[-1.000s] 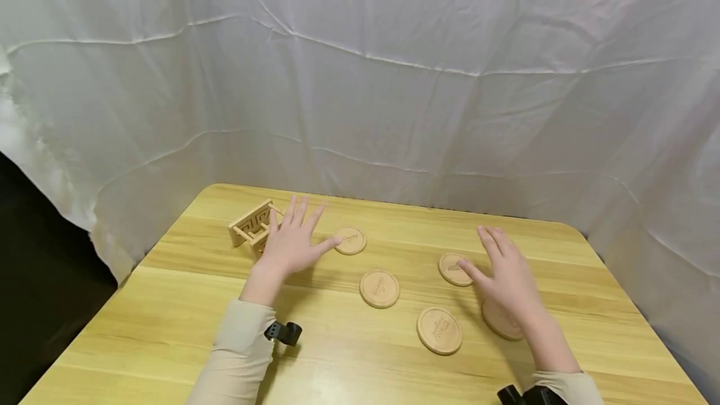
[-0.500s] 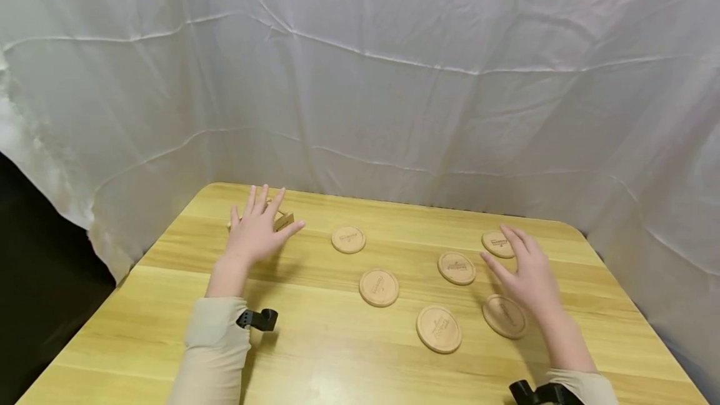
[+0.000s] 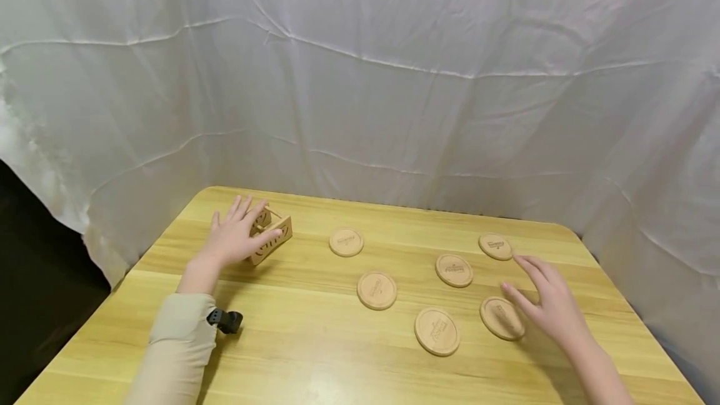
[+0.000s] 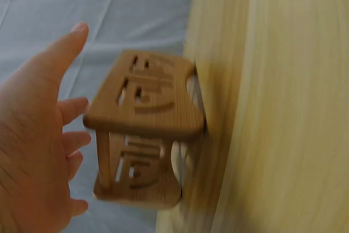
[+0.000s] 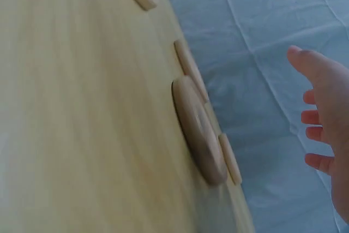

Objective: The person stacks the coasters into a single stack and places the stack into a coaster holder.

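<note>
At the table's back left stands a small wooden coaster rack [image 3: 274, 237] with cut-out side panels joined by rods. My left hand [image 3: 233, 236] hovers over its left part with fingers spread, hiding some of it. In the left wrist view the rack [image 4: 144, 99] sits between the raised thumb and the fingers, which do not close on it. My right hand [image 3: 551, 302] is held above the table on the right, fingers extended and holding nothing. Just left of it lies a round wooden coaster [image 3: 502, 318]; another coaster [image 3: 495, 246] lies beyond its fingertips.
More engraved round coasters lie flat and spread out: one at the back [image 3: 345, 242], one mid-table [image 3: 377, 290], one toward the front [image 3: 437, 331] and one at right of centre [image 3: 454, 270]. A pale curtain [image 3: 394, 111] hangs behind the wooden table [image 3: 315, 342].
My left hand has moved left, from the right side of the rack to over its left part. My right hand has shifted right and toward me, uncovering the coasters beneath it.
</note>
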Demonstrator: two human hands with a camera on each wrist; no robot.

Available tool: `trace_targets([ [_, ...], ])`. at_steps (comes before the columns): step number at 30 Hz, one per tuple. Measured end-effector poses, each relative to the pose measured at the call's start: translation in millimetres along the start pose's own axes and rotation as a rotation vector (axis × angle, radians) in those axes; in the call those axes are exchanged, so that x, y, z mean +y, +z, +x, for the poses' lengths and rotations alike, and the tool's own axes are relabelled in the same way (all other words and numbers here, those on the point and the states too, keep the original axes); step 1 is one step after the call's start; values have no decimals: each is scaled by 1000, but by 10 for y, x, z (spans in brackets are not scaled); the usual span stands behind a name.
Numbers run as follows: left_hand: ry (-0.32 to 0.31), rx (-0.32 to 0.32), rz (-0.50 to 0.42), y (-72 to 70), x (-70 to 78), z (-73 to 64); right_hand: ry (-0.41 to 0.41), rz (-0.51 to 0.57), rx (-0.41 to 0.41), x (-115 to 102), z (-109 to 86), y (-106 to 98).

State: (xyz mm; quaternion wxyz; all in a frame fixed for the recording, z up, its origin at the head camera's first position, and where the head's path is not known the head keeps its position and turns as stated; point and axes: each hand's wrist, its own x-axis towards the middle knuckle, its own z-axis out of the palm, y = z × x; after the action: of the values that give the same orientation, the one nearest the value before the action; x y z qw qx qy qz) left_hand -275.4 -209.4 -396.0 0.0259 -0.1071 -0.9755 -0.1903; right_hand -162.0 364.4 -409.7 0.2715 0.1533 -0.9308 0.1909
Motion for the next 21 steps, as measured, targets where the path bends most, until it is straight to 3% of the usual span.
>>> trace_targets([
  [6,32,-76,38,-14,-149,52,68,28,-158,52,-128,-35],
  [11,47,-98,45,5,-202,72,122,47,-285,99,-190,-34],
  [21,20,-98,75,18,-108,11,61,50,-351,182,-259,10],
])
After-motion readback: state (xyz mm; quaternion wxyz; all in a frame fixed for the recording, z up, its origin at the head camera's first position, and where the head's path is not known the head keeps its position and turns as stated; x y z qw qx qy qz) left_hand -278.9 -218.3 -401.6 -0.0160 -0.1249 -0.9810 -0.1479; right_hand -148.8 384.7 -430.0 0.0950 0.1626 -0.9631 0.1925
